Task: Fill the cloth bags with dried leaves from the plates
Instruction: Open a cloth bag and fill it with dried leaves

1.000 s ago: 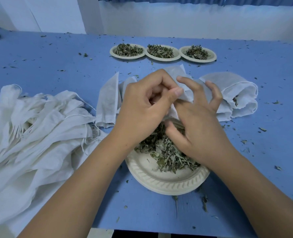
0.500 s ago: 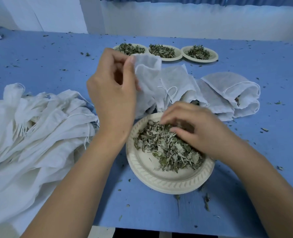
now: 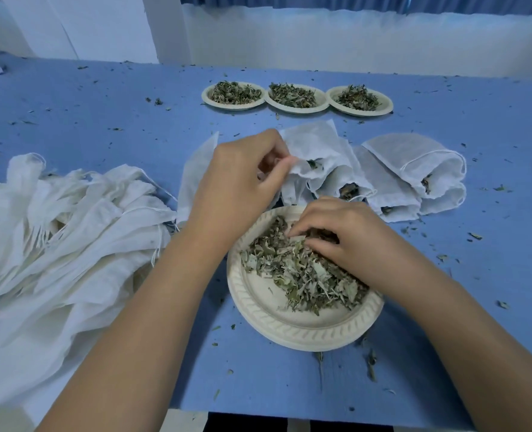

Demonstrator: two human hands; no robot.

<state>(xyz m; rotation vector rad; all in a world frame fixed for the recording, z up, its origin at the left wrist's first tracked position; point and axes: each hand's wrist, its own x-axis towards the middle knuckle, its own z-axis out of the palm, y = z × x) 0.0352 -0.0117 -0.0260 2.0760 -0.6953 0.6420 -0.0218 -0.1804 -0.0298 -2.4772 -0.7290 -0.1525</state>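
**Part-way: a few bags filled, a heap left**

The bag (image 3: 317,148) now being filled lies just beyond the left hand (image 3: 239,185). The thumb and forefinger of that hand are closed on the rim of its mouth and hold it open; a few dark leaves show inside, so it looks only partly filled. The leaves (image 3: 302,275) it draws from lie under and just behind the right hand (image 3: 349,241), whose fingers (image 3: 313,218) are curled down into the pile, closing on a pinch. They sit on the near plate (image 3: 289,335), which is about half covered, with bare rim towards the left wrist.

To the right of both hands lie the filled bags (image 3: 414,163), several of them overlapping, leaf showing at their mouths and their drawstrings loose. They count as the done part, though none looks pulled tight.

Much is left, to judge by the rest. Well to the left of the left fingers (image 3: 285,163) a large heap of empty bags (image 3: 71,232) lies flat and slack. Beyond the fingertips, three far plates (image 3: 296,99) stand in a row, rims touching, each heaped with leaves and seemingly untouched. Crumbs of leaf lie scattered all over the blue counter (image 3: 102,120).
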